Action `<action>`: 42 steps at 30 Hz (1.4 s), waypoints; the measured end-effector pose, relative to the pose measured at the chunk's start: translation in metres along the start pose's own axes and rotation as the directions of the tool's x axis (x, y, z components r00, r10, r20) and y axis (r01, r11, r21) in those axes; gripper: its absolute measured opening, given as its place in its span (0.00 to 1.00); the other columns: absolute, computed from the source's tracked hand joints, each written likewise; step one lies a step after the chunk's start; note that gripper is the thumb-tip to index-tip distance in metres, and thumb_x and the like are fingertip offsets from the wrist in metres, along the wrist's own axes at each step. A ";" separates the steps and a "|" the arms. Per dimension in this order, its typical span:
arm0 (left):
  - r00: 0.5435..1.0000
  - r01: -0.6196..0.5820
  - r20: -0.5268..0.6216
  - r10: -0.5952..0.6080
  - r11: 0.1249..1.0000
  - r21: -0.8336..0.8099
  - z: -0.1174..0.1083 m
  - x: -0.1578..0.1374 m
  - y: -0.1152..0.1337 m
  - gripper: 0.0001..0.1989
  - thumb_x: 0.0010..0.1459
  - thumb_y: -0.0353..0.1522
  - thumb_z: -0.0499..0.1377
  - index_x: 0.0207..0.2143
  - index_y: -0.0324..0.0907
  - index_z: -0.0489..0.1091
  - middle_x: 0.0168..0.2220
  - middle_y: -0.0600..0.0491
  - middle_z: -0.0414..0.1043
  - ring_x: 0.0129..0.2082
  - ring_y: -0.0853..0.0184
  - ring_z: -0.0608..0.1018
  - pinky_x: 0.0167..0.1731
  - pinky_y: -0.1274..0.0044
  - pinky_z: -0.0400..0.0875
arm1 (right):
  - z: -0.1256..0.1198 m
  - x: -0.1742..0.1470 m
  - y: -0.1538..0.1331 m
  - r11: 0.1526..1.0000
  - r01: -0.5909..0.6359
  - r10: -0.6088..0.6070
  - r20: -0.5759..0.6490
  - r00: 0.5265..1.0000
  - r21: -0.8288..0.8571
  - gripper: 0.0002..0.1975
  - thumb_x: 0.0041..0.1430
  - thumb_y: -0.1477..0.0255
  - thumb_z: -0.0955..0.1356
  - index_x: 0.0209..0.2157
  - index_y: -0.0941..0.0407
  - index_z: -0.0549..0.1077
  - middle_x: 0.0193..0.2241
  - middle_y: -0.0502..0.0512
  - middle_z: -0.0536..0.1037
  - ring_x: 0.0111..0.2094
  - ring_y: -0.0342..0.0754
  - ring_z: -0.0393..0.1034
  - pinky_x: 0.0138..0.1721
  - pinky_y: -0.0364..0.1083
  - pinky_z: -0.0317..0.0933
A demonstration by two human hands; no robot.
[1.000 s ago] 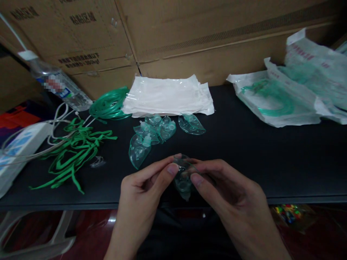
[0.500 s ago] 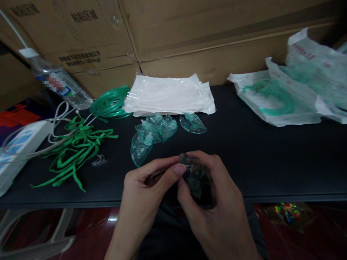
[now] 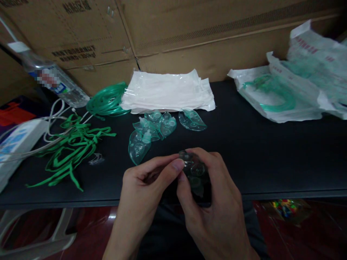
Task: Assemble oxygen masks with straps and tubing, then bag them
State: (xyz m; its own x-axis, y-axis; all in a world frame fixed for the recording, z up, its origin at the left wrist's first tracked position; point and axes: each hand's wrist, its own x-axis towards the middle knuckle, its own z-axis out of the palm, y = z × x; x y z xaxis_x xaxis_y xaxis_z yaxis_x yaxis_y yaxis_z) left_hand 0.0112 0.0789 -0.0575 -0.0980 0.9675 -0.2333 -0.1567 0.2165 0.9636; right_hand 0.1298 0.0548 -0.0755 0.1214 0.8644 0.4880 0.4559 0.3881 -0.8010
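Between my two hands, near the table's front edge, is a clear oxygen mask [image 3: 197,169], partly hidden by the fingers. My left hand [image 3: 151,187] pinches its upper left edge between thumb and fingers. My right hand [image 3: 214,195] wraps around the right side, its thumb near the left thumb. Just beyond the hands lie several clear green-tinted masks [image 3: 139,146] in a cluster, and a single mask [image 3: 192,121] lies a little to their right.
Green elastic straps [image 3: 73,155] and small metal strips [image 3: 96,159] lie at left, beside a white power strip [image 3: 21,141]. Coiled green tubing [image 3: 107,101], a bottle [image 3: 54,77] and white packets [image 3: 169,90] stand behind. Bagged masks with tubing [image 3: 276,94] lie at right. Cardboard boxes [image 3: 189,25] back the table.
The view has shifted slightly, so the table items appear a little higher and further left. Both hands keep their hold on the mask, with only slight finger movement.
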 end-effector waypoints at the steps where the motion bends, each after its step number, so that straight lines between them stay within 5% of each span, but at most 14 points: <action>1: 1.000 0.008 0.007 -0.008 1.000 0.001 0.000 0.000 0.000 0.02 0.51 0.33 0.73 0.30 0.47 0.86 0.30 0.53 0.86 0.34 0.64 0.87 0.37 0.81 0.81 | 0.001 0.000 0.000 1.000 0.003 -0.003 -0.014 1.000 -0.004 0.13 0.63 0.81 0.66 0.49 0.61 0.70 0.40 0.55 0.73 0.42 0.44 0.69 0.44 0.44 0.65; 23: 1.000 -0.004 0.027 0.002 0.997 0.074 0.000 0.001 -0.001 0.02 0.53 0.33 0.72 0.31 0.49 0.86 0.33 0.54 0.87 0.35 0.63 0.87 0.36 0.82 0.81 | 0.007 0.003 0.003 0.995 0.016 -0.016 -0.001 1.000 -0.095 0.13 0.67 0.80 0.62 0.52 0.60 0.67 0.41 0.57 0.74 0.42 0.48 0.70 0.42 0.47 0.66; 31: 1.000 0.027 -0.002 -0.027 0.998 0.060 0.002 0.001 0.001 0.05 0.53 0.34 0.72 0.34 0.48 0.86 0.37 0.51 0.87 0.41 0.58 0.87 0.44 0.76 0.81 | 0.004 -0.007 0.006 0.978 -0.178 0.184 -0.045 0.982 0.110 0.21 0.66 0.76 0.68 0.57 0.50 0.62 0.46 0.54 0.78 0.45 0.49 0.79 0.42 0.48 0.74; 42: 0.999 0.045 0.010 -0.045 0.998 0.040 0.003 0.002 0.001 0.05 0.55 0.35 0.71 0.35 0.46 0.86 0.35 0.51 0.87 0.41 0.58 0.87 0.43 0.76 0.81 | 0.004 -0.007 0.006 0.986 -0.151 0.159 -0.124 0.979 0.072 0.14 0.63 0.77 0.71 0.49 0.51 0.72 0.43 0.51 0.80 0.41 0.47 0.80 0.43 0.47 0.76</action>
State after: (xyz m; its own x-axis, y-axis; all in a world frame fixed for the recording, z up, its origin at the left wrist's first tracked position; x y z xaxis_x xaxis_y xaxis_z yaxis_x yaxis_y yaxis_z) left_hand 0.0135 0.0811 -0.0563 -0.0809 0.9579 -0.2754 -0.1211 0.2648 0.9567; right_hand 0.1280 0.0523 -0.0850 0.3009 0.8688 0.3932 0.3678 0.2747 -0.8884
